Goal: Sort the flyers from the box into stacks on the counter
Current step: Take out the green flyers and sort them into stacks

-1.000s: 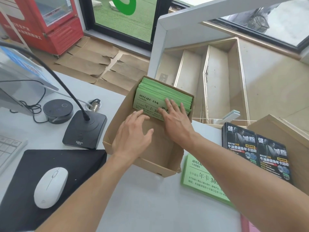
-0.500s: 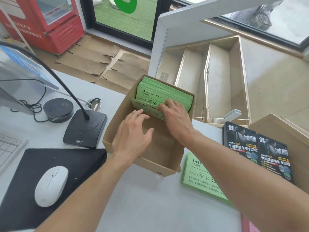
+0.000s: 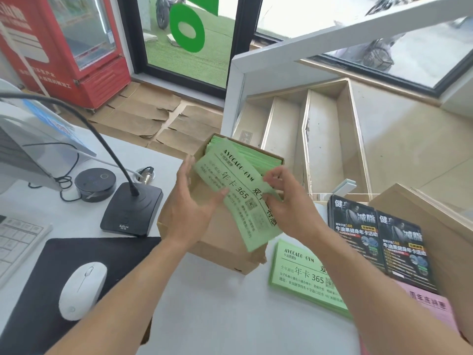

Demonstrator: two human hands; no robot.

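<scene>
Both hands hold a bundle of green flyers (image 3: 238, 198) tilted above the cardboard box (image 3: 217, 254): right hand (image 3: 289, 203) pinches its right edge, left hand (image 3: 192, 203) cups the left edge, thumb on the face. It reads "AVOCADO·GYM" and "年卡 365". More green flyers (image 3: 258, 157) stand at the box's far end; a matching stack (image 3: 302, 275) lies on the counter (image 3: 217, 316) beside the box's right side.

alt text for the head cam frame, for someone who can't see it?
Both hands hold a green flyer above an open cardboard box of more green flyers: the left hand along its left edge, the right hand pinching its right side. On the white counter, right of the box, lie a green stack and dark flyers.
</scene>
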